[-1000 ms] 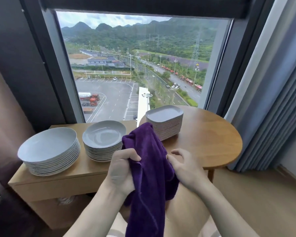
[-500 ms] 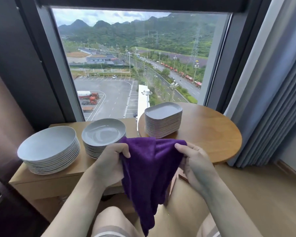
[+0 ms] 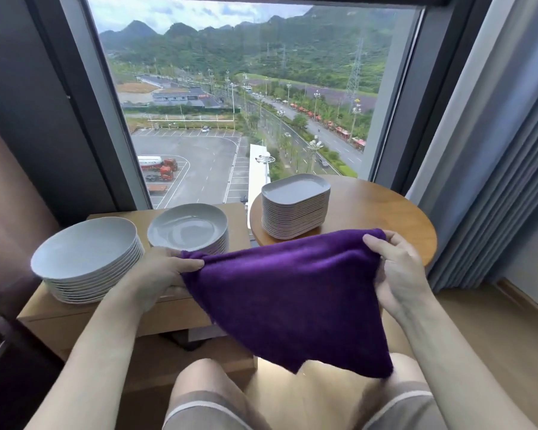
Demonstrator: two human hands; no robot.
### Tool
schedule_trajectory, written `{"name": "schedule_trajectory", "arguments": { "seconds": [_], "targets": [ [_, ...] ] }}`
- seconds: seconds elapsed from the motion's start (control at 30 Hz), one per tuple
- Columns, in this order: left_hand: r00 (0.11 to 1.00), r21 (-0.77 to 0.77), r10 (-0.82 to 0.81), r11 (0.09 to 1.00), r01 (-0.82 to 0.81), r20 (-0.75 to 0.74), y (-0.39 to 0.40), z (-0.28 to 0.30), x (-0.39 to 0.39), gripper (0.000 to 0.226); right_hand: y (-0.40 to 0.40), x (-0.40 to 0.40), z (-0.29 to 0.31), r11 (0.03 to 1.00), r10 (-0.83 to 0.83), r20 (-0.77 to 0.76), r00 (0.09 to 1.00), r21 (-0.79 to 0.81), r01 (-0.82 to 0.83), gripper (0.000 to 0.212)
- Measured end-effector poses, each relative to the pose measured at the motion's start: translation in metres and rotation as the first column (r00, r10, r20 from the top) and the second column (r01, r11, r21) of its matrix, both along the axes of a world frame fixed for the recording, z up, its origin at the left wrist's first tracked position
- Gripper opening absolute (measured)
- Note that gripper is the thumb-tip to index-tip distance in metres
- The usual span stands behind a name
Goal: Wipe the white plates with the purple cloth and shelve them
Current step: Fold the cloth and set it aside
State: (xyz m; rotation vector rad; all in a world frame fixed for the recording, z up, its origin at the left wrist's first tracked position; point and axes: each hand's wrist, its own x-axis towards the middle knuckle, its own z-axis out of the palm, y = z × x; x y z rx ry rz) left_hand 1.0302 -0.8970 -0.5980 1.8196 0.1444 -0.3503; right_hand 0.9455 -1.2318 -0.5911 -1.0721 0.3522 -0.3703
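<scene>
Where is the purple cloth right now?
In the head view, the purple cloth hangs spread between the left hand and right hand, in front of the plate stacks.

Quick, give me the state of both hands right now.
Left hand: pinching one top corner of the purple cloth.
Right hand: gripping the other top corner.

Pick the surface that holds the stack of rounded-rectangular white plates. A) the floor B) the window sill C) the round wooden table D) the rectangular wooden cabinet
C: the rectangular plate stack stands on the round wooden table at right, while the two round plate stacks sit on the cabinet.
</scene>
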Motion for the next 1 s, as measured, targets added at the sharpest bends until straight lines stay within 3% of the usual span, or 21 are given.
{"name": "schedule_trajectory", "arguments": {
  "seconds": [0.17,0.27,0.37,0.5,0.6,0.7,0.73,0.8,0.9,0.93,1.0],
  "targets": [
    [0.989,0.027,0.061,0.998,-0.065,0.131,-0.002,-0.001,0.003,0.021,-0.011,-0.002,-0.011,0.992,-0.025,0.038,0.999,0.122,0.02,0.019],
    [0.968,0.166,0.053,0.982,-0.095,0.245,0.002,-0.001,0.012,0.016,-0.022,-0.002,-0.016,0.984,-0.091,0.021,0.996,0.157,0.087,0.024],
    [0.967,0.287,0.003,0.955,-0.079,0.256,0.002,0.008,0.02,0.009,-0.033,-0.003,-0.015,0.995,-0.101,-0.036,0.994,-0.012,0.1,0.039],
    [0.976,0.338,-0.024,0.94,-0.051,0.215,-0.013,0.036,0.037,0.042,-0.047,0.0,-0.008,0.949,0.032,0.011,0.999,-0.314,-0.026,0.038],
    [0.967,0.602,-0.231,0.789,0.124,0.103,-0.021,0.066,0.049,0.062,-0.051,0.004,-0.008,0.843,0.034,0.033,0.999,-0.538,-0.011,0.04],
    [0.912,0.759,-0.41,0.59,0.275,-0.011,-0.027,0.096,0.056,0.105,-0.051,0.007,-0.007,0.794,0.026,0.051,0.998,-0.608,0.011,0.042],
    [0.886,0.789,-0.463,0.534,0.305,-0.029,-0.028,0.103,0.06,0.103,-0.052,0.007,-0.006,0.801,0.055,0.039,0.998,-0.599,-0.021,0.043],
    [0.819,0.846,-0.57,0.406,0.346,-0.061,-0.029,0.113,0.068,0.074,-0.054,0.01,-0.004,0.789,0.135,-0.027,0.99,-0.602,-0.124,0.046],
    [0.762,0.916,-0.647,0.283,0.283,-0.036,-0.028,0.117,0.082,0.021,-0.058,0.018,-0.003,0.58,0.09,-0.15,0.985,-0.796,-0.174,0.038],
    [0.747,0.931,-0.665,0.266,0.249,-0.01,-0.026,0.116,0.088,0.009,-0.059,0.022,-0.001,0.502,0.051,-0.17,0.984,-0.848,-0.172,0.031],
    [0.721,0.931,-0.69,0.302,0.205,0.065,-0.023,0.114,0.101,0.01,-0.063,0.031,0.006,0.422,0.021,-0.191,0.981,-0.888,-0.182,0.02]
  ]
}}
